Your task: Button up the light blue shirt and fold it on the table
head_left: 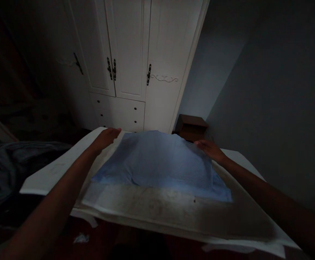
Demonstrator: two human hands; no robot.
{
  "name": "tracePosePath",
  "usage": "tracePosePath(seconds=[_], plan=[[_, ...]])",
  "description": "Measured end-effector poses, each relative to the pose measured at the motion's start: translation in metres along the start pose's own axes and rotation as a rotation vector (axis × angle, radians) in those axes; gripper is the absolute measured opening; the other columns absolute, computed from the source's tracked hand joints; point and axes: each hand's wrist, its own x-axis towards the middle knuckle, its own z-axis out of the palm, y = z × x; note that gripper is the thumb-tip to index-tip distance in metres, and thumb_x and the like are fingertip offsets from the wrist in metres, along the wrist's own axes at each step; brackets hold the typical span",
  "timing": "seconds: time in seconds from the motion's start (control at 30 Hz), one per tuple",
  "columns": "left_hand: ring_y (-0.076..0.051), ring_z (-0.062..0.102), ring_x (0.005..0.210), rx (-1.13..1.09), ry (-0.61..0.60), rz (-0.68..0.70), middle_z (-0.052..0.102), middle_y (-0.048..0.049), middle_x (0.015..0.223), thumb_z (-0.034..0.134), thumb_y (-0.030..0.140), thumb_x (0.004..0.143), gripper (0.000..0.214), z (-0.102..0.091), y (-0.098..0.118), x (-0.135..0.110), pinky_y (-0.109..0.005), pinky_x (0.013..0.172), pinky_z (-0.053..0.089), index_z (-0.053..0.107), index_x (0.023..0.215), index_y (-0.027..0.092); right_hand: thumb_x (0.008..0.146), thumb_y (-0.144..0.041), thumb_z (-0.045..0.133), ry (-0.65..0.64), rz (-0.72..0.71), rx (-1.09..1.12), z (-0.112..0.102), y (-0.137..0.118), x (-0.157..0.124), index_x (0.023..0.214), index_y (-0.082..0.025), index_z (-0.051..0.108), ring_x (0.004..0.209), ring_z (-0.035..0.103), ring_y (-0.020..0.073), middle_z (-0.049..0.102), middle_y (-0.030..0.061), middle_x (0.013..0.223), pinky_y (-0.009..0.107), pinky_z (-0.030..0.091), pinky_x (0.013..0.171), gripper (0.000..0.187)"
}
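A light blue garment point(162, 162), likely a shirt, lies spread on a stained, pale cloth pad point(146, 202) over a white table point(49, 175). Its lower edge is wavy, with a fold near the left. My left hand point(107, 138) is by the far left corner of the garment, fingers stretched out and pointing right, apparently just beside the fabric. At the far right edge of the garment, my right hand point(208, 148) reaches in with its fingers extended leftward and touching the fabric. Dim light hides the finer detail of both hands' fingers.
A white wardrobe point(127, 47) with dark handles and drawers stands beyond the table. A brown wooden cabinet point(192, 122) is by the wall at back right. Dark crumpled fabric point(8, 169) lies at the left. A small pale scrap point(81, 238) is on the red floor.
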Motion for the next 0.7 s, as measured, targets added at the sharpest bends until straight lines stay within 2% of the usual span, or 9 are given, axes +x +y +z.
tracePosePath(seconds=[0.07, 0.1, 0.17, 0.27, 0.37, 0.43, 0.53, 0.6, 0.7], plan=[[-0.025, 0.066, 0.095, -0.202, 0.061, -0.090, 0.069, -0.0113, 0.103, 0.049, 0.067, 0.075, 0.057, -0.019, -0.009, -0.045, -0.034, 0.074, 0.053, 0.062, 0.099, 0.017, 0.087, -0.043, 0.053, 0.012, 0.002, 0.053, -0.011, -0.001, -0.036, 0.092, -0.021, 0.072, 0.102, 0.066, 0.0265, 0.073, 0.0079, 0.106, 0.037, 0.050, 0.091, 0.029], [-0.025, 0.066, 0.096, -0.221, 0.108, -0.120, 0.069, -0.0105, 0.106, 0.051, 0.066, 0.073, 0.057, -0.026, -0.013, -0.066, -0.033, 0.072, 0.053, 0.062, 0.102, 0.018, 0.085, -0.045, 0.054, 0.020, 0.022, 0.075, -0.016, 0.000, -0.053, 0.091, -0.022, 0.072, 0.100, 0.066, 0.0267, 0.073, 0.0078, 0.104, 0.037, 0.051, 0.088, 0.030], [-0.027, 0.067, 0.094, -0.138, 0.157, -0.186, 0.070, -0.0099, 0.103, 0.053, 0.064, 0.071, 0.055, -0.032, -0.022, -0.105, -0.032, 0.070, 0.053, 0.064, 0.100, 0.019, 0.080, -0.046, 0.059, 0.017, 0.098, 0.093, -0.023, 0.004, -0.084, 0.092, -0.022, 0.071, 0.092, 0.068, 0.0264, 0.073, 0.0082, 0.099, 0.036, 0.053, 0.081, 0.030], [-0.027, 0.069, 0.084, 0.052, 0.095, -0.274, 0.072, -0.0100, 0.091, 0.057, 0.063, 0.070, 0.056, -0.030, -0.029, -0.143, -0.034, 0.071, 0.053, 0.064, 0.102, 0.017, 0.071, -0.044, 0.068, -0.029, 0.237, 0.079, -0.025, 0.016, -0.118, 0.094, -0.020, 0.070, 0.081, 0.069, 0.0250, 0.074, 0.0088, 0.091, 0.034, 0.054, 0.071, 0.033], [-0.028, 0.069, 0.085, 0.168, 0.016, -0.295, 0.072, -0.0108, 0.089, 0.062, 0.066, 0.065, 0.061, -0.026, -0.031, -0.156, -0.034, 0.072, 0.052, 0.065, 0.101, 0.017, 0.068, -0.044, 0.072, -0.039, 0.322, 0.027, -0.024, 0.027, -0.142, 0.092, -0.019, 0.071, 0.079, 0.070, 0.0247, 0.074, 0.0093, 0.088, 0.033, 0.054, 0.070, 0.035], [-0.029, 0.068, 0.086, 0.209, -0.047, -0.270, 0.072, -0.0104, 0.087, 0.061, 0.067, 0.063, 0.056, -0.025, -0.032, -0.156, -0.034, 0.072, 0.051, 0.068, 0.090, 0.018, 0.068, -0.047, 0.072, -0.011, 0.353, -0.022, -0.023, 0.030, -0.154, 0.090, -0.018, 0.072, 0.081, 0.070, 0.0251, 0.075, 0.0099, 0.089, 0.034, 0.054, 0.073, 0.037], [-0.027, 0.068, 0.077, 0.168, -0.136, -0.245, 0.070, -0.0070, 0.074, 0.060, 0.063, 0.062, 0.049, -0.025, -0.032, -0.153, -0.032, 0.066, 0.049, 0.069, 0.082, 0.019, 0.068, -0.051, 0.072, 0.030, 0.378, -0.037, -0.020, 0.026, -0.170, 0.094, -0.017, 0.073, 0.085, 0.071, 0.0257, 0.075, 0.0107, 0.094, 0.035, 0.054, 0.077, 0.042], [-0.025, 0.066, 0.071, 0.081, -0.132, -0.251, 0.068, -0.0049, 0.067, 0.062, 0.059, 0.060, 0.047, -0.025, -0.029, -0.151, -0.029, 0.060, 0.047, 0.069, 0.084, 0.019, 0.066, -0.052, 0.074, 0.047, 0.375, -0.002, -0.018, 0.021, -0.178, 0.101, -0.017, 0.072, 0.085, 0.070, 0.0252, 0.074, 0.0110, 0.098, 0.034, 0.054, 0.077, 0.050], [-0.022, 0.062, 0.061, -0.045, -0.055, -0.333, 0.066, -0.0040, 0.063, 0.067, 0.053, 0.055, 0.046, -0.024, -0.023, -0.151, -0.026, 0.047, 0.040, 0.067, 0.085, 0.018, 0.063, -0.051, 0.076, 0.082, 0.343, 0.055, -0.013, 0.017, -0.185, 0.107, -0.017, 0.070, 0.082, 0.070, 0.0235, 0.074, 0.0099, 0.099, 0.032, 0.054, 0.072, 0.056]])
